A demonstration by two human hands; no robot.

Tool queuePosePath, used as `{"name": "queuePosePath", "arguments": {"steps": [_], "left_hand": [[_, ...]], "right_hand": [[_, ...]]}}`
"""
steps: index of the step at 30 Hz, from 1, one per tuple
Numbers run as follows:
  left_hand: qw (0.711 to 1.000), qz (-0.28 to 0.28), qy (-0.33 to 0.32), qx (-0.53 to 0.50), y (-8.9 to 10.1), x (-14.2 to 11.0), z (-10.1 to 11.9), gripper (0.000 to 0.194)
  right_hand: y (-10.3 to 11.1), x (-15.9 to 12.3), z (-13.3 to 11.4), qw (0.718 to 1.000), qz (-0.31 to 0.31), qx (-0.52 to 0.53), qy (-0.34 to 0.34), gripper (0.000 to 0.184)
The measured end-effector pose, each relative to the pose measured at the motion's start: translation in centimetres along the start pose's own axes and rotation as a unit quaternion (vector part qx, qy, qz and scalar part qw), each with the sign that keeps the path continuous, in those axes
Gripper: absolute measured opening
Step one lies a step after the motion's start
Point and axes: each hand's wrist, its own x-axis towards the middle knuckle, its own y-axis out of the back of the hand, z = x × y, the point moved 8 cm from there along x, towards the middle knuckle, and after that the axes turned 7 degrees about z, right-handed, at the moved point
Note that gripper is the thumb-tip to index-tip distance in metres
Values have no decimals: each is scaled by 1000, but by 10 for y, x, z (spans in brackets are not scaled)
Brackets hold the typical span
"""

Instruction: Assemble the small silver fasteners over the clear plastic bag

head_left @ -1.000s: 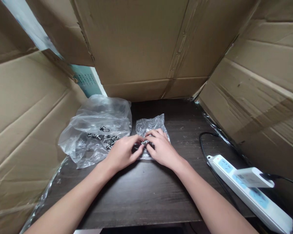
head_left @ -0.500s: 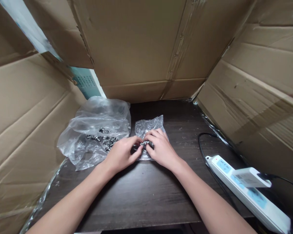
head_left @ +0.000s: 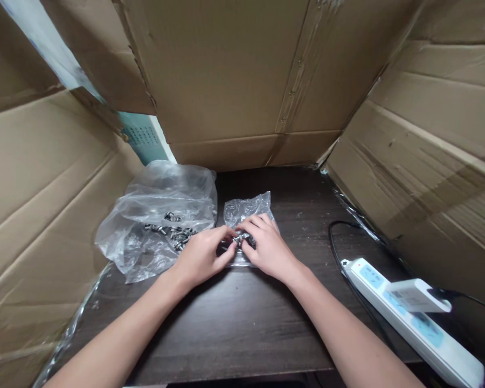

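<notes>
My left hand point(head_left: 207, 249) is closed, thumb and index finger pinching one end of a small shiny metal bolt point(head_left: 238, 238). From the other side my right hand point(head_left: 267, 245) has its fingers curled round the same bolt. Both hands rest over a small clear plastic bag point(head_left: 246, 209), whose top sticks out beyond the right fingers. Other metal pieces may lie under the fingers; they are too hidden to tell. Left of the hands spreads a large clear plastic bag point(head_left: 167, 186), with several metal bolts point(head_left: 180, 235) in its open mouth.
Cardboard walls point(head_left: 234, 70) stand behind and on both sides of the dark wooden table point(head_left: 230, 323). A white power strip point(head_left: 412, 323) with a plugged-in adapter point(head_left: 418, 295) lies at the right. Its black cable point(head_left: 335, 242) loops onto the tabletop.
The hands stay in the same place, with only a slight shift of the fingers about the bolt. The view has moved very slightly.
</notes>
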Motion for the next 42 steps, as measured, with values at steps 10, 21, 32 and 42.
{"name": "queuePosePath", "arguments": {"steps": [10, 21, 32, 42], "left_hand": [[1000, 3, 7, -14, 0, -1, -2, 14], [998, 61, -14, -19, 11, 0, 1, 18], [997, 64, -36, -37, 12, 0, 7, 22], [998, 51, -35, -16, 12, 0, 10, 18]], "right_hand": [[6, 2, 0, 999, 26, 21, -7, 17], [15, 3, -7, 994, 44, 104, -3, 14], [11, 2, -7, 993, 14, 114, -28, 13], [9, 3, -9, 994, 12, 109, -12, 26]]}}
